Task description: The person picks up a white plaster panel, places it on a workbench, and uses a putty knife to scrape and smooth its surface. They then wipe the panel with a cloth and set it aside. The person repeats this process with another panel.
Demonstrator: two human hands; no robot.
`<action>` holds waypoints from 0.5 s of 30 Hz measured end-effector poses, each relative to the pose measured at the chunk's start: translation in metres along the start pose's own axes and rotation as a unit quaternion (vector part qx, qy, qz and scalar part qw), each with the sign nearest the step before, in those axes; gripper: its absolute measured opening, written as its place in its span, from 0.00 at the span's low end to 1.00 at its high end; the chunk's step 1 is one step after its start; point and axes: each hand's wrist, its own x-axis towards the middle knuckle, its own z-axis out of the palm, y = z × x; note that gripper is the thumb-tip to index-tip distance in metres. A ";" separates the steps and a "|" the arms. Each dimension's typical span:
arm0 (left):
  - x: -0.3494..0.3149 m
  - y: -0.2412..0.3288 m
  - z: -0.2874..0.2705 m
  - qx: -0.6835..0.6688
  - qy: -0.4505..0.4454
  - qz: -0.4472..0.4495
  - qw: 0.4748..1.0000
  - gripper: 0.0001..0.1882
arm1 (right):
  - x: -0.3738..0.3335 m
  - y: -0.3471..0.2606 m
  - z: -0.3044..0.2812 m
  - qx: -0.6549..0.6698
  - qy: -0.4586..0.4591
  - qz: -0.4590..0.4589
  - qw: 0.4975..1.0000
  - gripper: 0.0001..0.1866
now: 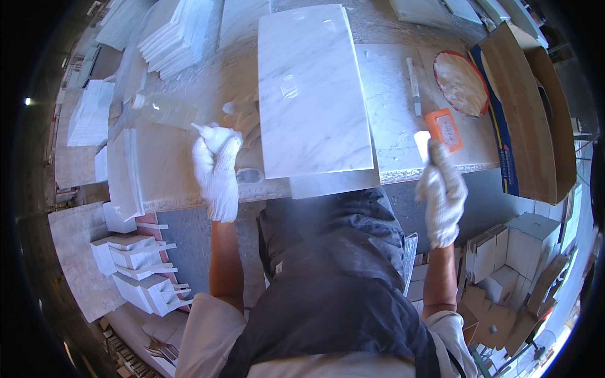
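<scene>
My left hand [216, 173], in a white knit glove, is closed around a small white squeeze bottle [215, 135] with a pointed nozzle. The nozzle tips toward the upper left. My gloved right hand [443, 195] pinches a small flat white piece [422, 146] just off the table's front edge, beside an orange block [443, 130] with a pale label. Between my hands lies a grey-veined white marble tile [313, 94], with a small clear patch on its face. Another tile [337, 183] shows under it, jutting past the front edge.
A clear plastic bottle [167, 109] lies to the left, near stacked white tiles [173, 41]. At right are a marker-like stick [413, 86], a red-rimmed round dish [459, 82] of pale paste and an open cardboard box [526, 113]. More tile pieces [135, 264] stand low at the left.
</scene>
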 end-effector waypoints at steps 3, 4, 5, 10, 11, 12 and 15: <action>0.001 -0.003 -0.001 0.023 -0.017 0.035 0.999 0.23 | 0.025 0.012 -0.039 -0.098 0.130 0.044 0.986 0.21; 0.002 -0.003 -0.001 0.037 -0.028 0.050 0.998 0.23 | 0.034 0.018 -0.053 -0.151 0.156 0.050 0.975 0.20; 0.002 -0.003 0.000 0.048 -0.026 0.051 0.997 0.25 | 0.044 0.024 -0.067 -0.220 0.167 0.025 0.961 0.19; -0.001 0.002 0.006 0.005 -0.031 0.008 0.999 0.28 | 0.079 0.051 -0.105 -0.490 0.155 -0.051 0.857 0.18; -0.002 0.003 0.008 0.005 -0.033 0.010 0.999 0.28 | 0.084 0.053 -0.108 -0.500 0.135 -0.027 0.855 0.18; -0.003 0.005 0.009 0.014 -0.032 0.010 0.999 0.28 | 0.090 0.056 -0.110 -0.499 0.125 -0.018 0.857 0.17; -0.005 0.009 0.013 0.017 -0.031 0.010 0.999 0.28 | 0.104 0.059 -0.111 -0.502 0.106 0.008 0.858 0.17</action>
